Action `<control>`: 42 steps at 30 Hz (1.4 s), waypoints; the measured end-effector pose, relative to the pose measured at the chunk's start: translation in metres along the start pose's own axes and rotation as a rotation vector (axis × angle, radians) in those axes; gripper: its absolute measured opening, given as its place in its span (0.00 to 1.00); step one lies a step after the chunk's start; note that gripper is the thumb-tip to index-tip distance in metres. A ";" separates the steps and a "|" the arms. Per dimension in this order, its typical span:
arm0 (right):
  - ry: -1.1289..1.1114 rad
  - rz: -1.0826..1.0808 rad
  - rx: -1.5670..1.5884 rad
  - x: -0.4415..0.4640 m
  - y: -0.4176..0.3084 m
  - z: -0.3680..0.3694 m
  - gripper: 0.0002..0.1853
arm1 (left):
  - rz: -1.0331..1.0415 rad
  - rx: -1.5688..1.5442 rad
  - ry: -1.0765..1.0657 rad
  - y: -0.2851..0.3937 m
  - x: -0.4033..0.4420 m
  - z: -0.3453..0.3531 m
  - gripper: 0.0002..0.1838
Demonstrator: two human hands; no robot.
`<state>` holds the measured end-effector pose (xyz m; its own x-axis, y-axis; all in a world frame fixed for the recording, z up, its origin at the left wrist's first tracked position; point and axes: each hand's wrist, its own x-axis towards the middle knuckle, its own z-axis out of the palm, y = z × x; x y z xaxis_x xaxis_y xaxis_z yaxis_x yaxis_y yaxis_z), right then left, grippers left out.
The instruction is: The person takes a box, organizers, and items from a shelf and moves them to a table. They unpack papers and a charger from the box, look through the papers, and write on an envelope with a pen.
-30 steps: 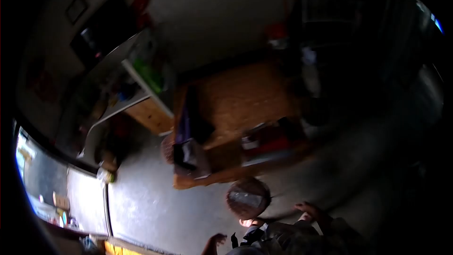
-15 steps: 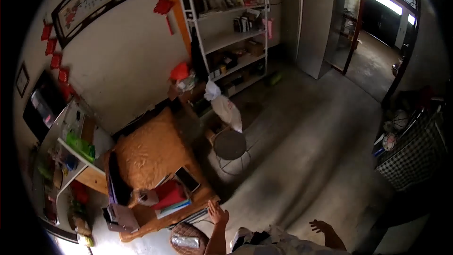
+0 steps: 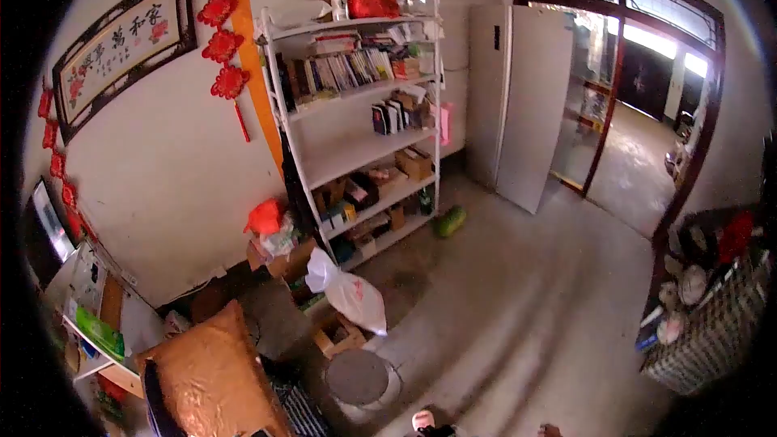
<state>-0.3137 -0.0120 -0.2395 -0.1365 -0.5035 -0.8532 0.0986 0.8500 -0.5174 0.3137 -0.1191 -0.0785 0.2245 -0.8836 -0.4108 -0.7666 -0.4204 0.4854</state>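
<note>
The round stool (image 3: 356, 375) and checked cloth (image 3: 711, 341) are nearest the right hand (image 3: 549, 430), to its left and right, both well apart from it; only a sliver of that hand shows, so I cannot tell its grip, and the left hand is out of view. Beyond the stool, a white sack (image 3: 358, 301) slumps by a cardboard box (image 3: 327, 346), perhaps for support; farther ahead, books (image 3: 344, 73) stand upright, probably for easy reach.

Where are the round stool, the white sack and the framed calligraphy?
Round stool (image 3: 356, 377): head view, on the seat top.
White sack (image 3: 357, 299): head view, on its bulging middle.
Framed calligraphy (image 3: 123, 54): head view, on its pale panel.
</note>
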 end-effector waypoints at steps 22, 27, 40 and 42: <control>-0.323 -0.475 -0.210 0.323 -0.865 0.189 0.21 | 0.033 -1.006 0.045 0.408 0.556 -0.165 0.20; -0.435 -0.647 -0.187 0.395 -1.027 0.278 0.20 | -0.094 -1.254 0.067 0.389 0.675 -0.207 0.17; -0.752 -1.013 0.144 0.519 -1.288 0.601 0.16 | 0.149 -1.174 -0.100 0.503 1.017 -0.383 0.14; -0.560 -1.436 -0.331 0.425 -1.366 0.617 0.21 | 0.048 -1.210 0.036 0.563 1.054 -0.420 0.15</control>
<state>0.1016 -1.4829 0.0637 0.4520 -0.8149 0.3629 -0.0091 -0.4110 -0.9116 0.3711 -1.3732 0.0856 0.2421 -0.9010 -0.3600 0.2794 -0.2906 0.9152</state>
